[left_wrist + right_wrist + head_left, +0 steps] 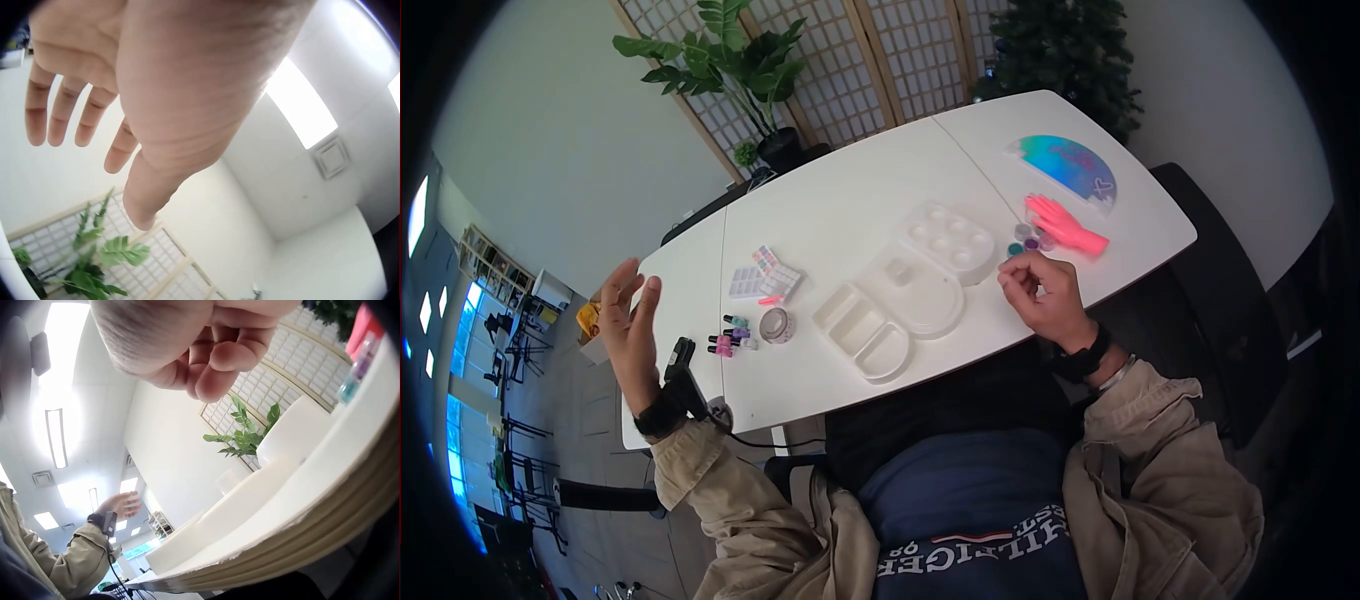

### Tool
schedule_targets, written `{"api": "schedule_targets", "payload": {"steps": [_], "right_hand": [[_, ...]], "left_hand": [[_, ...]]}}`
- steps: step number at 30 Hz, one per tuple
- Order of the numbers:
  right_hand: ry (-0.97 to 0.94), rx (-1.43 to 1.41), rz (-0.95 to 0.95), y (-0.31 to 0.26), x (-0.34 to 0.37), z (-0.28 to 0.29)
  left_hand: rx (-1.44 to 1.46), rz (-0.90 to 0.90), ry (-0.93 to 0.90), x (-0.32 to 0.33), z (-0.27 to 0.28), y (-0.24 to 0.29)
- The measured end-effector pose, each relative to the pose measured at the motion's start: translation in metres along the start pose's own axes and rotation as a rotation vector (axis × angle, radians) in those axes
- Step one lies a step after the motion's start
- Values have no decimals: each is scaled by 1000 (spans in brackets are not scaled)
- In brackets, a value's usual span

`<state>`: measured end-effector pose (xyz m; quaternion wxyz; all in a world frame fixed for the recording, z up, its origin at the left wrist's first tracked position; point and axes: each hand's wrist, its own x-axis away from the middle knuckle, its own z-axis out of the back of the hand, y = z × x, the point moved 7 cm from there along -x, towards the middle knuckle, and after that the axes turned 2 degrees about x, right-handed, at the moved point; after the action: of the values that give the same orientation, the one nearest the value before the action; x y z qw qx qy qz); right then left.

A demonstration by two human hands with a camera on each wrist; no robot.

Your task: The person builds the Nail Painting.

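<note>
My left hand (630, 325) is raised over the table's left end, fingers spread and holding nothing; the left wrist view shows the same hand (169, 81) with fingers apart. Over the near right edge hangs my right hand (1045, 300), its fingers curled in and nothing visible in them; they are curled likewise in the right wrist view (215, 359). It is nearest to small glitter pots (1016, 249) and a pink hand-shaped form (1065, 226). Left of it lies a white moulded tray (940, 325) in three joined sections with compartments and round wells.
Small nail polish bottles (725, 346), a round jar (776, 325) and small compartment boxes (747, 282) stand on the left of the white table (840, 190). A blue-purple semicircular piece (1065, 168) lies far right. A black chair (1235, 290) stands at the right end.
</note>
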<state>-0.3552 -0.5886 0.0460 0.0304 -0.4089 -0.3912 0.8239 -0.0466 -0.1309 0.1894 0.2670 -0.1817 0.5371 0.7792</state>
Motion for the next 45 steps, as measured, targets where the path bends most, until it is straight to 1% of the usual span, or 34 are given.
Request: {"api": "schedule_targets", "payload": {"steps": [2, 3, 4, 5, 6, 8, 9, 10, 11, 13, 14, 16, 19, 21, 22, 24, 25, 26, 29, 33, 36, 39, 42, 45], "right_hand": [[16, 82, -7, 3, -1, 3], [22, 124, -10, 5, -3, 5], [33, 183, -18, 7, -5, 8], [40, 240, -25, 9, -6, 12], [44, 297, -34, 12, -7, 15], [80, 441, 30, 16, -9, 21], [98, 513, 64, 18, -9, 25], [30, 565, -24, 28, -9, 28], [26, 659, -51, 28, -9, 31], [15, 848, -95, 25, -11, 38], [-8, 887, -148, 40, -7, 42], [-12, 1026, -185, 54, 0, 50], [-44, 1183, -268, 70, 2, 60], [-51, 1273, -312, 79, 2, 66], [-44, 1319, -301, 82, 3, 69], [-105, 1226, -408, 100, 4, 77], [-135, 1181, -462, 103, 1, 78], [-159, 1201, -494, 98, -1, 78], [-167, 1182, -516, 103, -1, 82], [-172, 1194, -457, 111, -1, 84], [-129, 1100, -454, 116, -5, 90], [6, 980, -302, 91, -13, 91], [182, 838, 87, 34, -21, 77], [166, 508, 67, -12, -17, 53]], "left_hand": [[84, -122, -105, 18, -45, 33], [116, -98, -175, 30, -71, 44], [119, -152, -266, 43, -96, 54], [123, -157, -364, 56, -117, 58], [132, -143, -406, 67, -133, 58], [125, -135, -453, 86, -155, 50], [117, -132, -478, 92, -164, 43], [111, -126, -486, 98, -171, 38], [104, -119, -495, 103, -177, 34], [49, -166, -491, 109, -186, 32], [53, -169, -519, 112, -191, 33], [52, -187, -540, 116, -198, 34], [49, -228, -560, 118, -200, 32], [62, -237, -538, 117, -197, 29], [72, -240, -527, 115, -195, 28], [89, -250, -507, 114, -195, 28], [92, -245, -509, 114, -196, 27], [95, -243, -512, 116, -196, 25], [111, -262, -515, 118, -199, 24], [123, -283, -521, 120, -200, 24], [124, -326, -508, 120, -199, 27], [149, -340, -480, 120, -197, 34], [133, -440, -461, 123, -195, 45], [97, -547, -399, 128, -192, 64]]}}
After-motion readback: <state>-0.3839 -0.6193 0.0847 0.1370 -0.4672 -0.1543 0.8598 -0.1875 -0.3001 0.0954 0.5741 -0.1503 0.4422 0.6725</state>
